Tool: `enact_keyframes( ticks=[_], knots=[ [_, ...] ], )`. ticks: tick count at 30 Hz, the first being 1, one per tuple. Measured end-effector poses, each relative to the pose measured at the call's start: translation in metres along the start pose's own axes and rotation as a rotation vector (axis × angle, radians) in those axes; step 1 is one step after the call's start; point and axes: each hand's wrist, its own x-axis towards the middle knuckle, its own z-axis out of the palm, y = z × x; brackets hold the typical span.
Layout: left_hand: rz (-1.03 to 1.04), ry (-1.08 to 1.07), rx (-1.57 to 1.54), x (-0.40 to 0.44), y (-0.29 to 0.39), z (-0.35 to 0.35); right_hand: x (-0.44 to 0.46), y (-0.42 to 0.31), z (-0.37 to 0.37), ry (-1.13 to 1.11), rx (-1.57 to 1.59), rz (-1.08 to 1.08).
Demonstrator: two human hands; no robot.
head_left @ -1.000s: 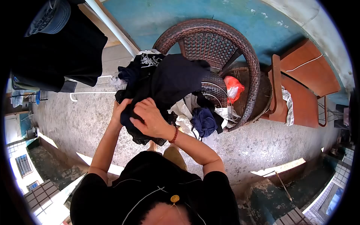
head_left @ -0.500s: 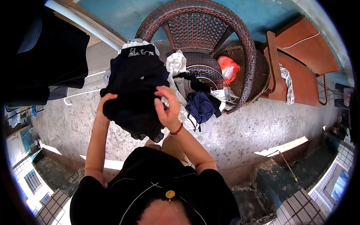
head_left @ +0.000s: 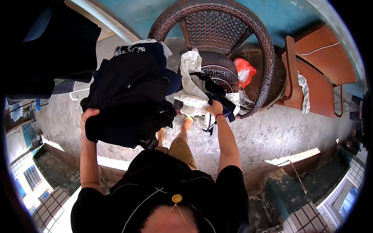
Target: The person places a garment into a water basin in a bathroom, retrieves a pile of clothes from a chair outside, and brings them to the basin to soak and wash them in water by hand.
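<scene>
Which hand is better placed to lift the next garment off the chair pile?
Probably the right hand: it touches the pile, while the left hand holds the dark clothes.

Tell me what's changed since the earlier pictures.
The right hand has let go of the dark clothes and moved right, onto the pile of clothes at the wicker chair; whether it grips anything is unclear. The dark clothes have shifted left, held by the left hand alone. The chair, red bag and brown seat stayed put.
</scene>
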Motion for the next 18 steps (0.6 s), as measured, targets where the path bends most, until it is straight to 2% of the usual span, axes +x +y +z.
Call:
enact_keyframes(
  ticks=[1, 3, 5, 7, 8, 9, 11, 13, 18],
  knots=[
    [0.011, 0.006, -0.011, -0.007, 0.004, -0.005, -0.007, -0.005, -0.025, -0.01, 0.048, -0.044],
    [0.026, 0.022, -0.021, -0.022, 0.012, -0.01, -0.001, 0.02, -0.04, 0.114, 0.206, -0.087],
    [0.084, 0.075, -0.017, -0.036, 0.019, -0.02, -0.036, -0.013, -0.108, -0.047, 0.627, -0.191],
    [0.147, 0.082, -0.027, -0.047, 0.022, -0.025, -0.04, 0.004, -0.131, -0.093, 0.706, -0.136],
    [0.157, 0.111, -0.029, -0.053, 0.024, -0.034, -0.071, -0.029, -0.165, -0.056, 0.666, -0.107],
    [0.167, 0.137, -0.032, -0.058, 0.025, -0.04, -0.078, -0.028, -0.174, -0.08, 0.695, -0.135],
    [0.185, 0.102, -0.069, -0.069, 0.026, -0.047, -0.092, -0.026, -0.178, -0.023, 0.699, -0.208],
    [0.212, 0.154, -0.023, -0.076, 0.027, -0.063, -0.11, -0.029, -0.173, 0.071, 0.643, -0.273],
    [0.234, 0.153, -0.105, -0.085, 0.035, -0.083, -0.144, -0.05, -0.165, 0.202, 0.807, -0.283]
  ],
)
